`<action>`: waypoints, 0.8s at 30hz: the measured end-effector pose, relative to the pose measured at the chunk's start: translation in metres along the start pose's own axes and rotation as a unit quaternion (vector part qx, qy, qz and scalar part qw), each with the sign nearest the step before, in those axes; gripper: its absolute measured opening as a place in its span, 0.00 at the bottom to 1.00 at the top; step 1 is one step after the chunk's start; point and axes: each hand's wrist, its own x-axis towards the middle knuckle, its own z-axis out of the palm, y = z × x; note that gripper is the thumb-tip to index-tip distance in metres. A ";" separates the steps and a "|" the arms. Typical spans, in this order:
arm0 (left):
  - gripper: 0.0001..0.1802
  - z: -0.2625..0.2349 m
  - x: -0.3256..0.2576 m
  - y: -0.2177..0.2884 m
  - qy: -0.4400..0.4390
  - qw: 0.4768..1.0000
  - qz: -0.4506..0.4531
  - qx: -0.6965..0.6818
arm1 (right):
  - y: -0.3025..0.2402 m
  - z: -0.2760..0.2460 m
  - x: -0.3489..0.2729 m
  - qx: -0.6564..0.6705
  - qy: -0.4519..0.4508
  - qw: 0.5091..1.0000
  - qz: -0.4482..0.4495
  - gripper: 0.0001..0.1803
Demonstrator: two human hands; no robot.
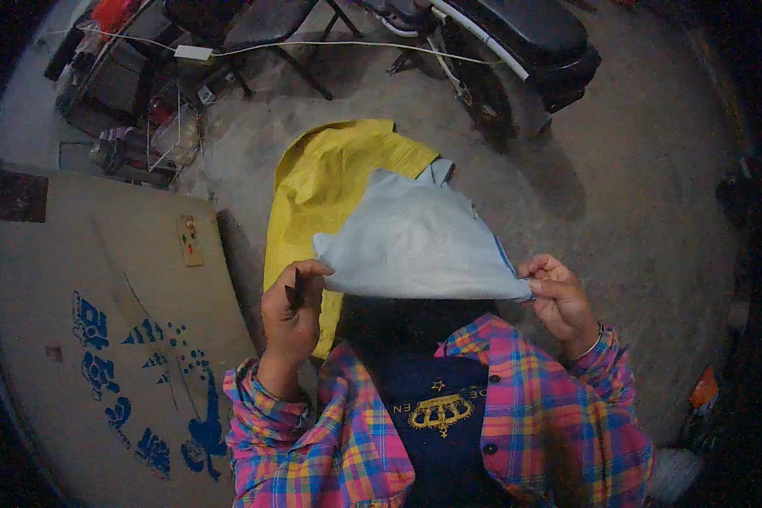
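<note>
A pale blue piece of folded cloth [423,241] is stretched in front of my chest, its near edge fairly straight. My left hand [292,313] pinches the cloth's left corner. A small dark object [293,294] shows against the fingers of that hand, too unclear to name. At the opposite corner, my right hand [560,303] grips the cloth between thumb and fingers. Behind and below the cloth lies a yellow woven sack [330,173], partly covered by it.
To the left stands a tan board or tabletop [51,254] with blue printed marks. A wire rack [173,135] and a dark chair [267,25] are at the far left. A parked two-wheeler [533,42] stands beyond, and a white cable [339,44] with a power strip [195,54] crosses there.
</note>
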 end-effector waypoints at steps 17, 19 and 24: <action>0.04 0.008 -0.009 -0.004 0.019 1.000 0.002 0.010 | -0.019 -0.009 -0.010 -0.069 0.019 0.995 0.063 0.19; 0.04 0.011 -0.010 -0.004 0.020 0.999 -0.007 0.036 | -0.022 -0.012 -0.016 -0.096 0.051 0.993 0.036 0.16; 0.06 0.013 -0.025 -0.006 0.021 0.992 0.058 0.105 | -0.017 -0.014 -0.042 -0.208 0.085 0.974 0.001 0.11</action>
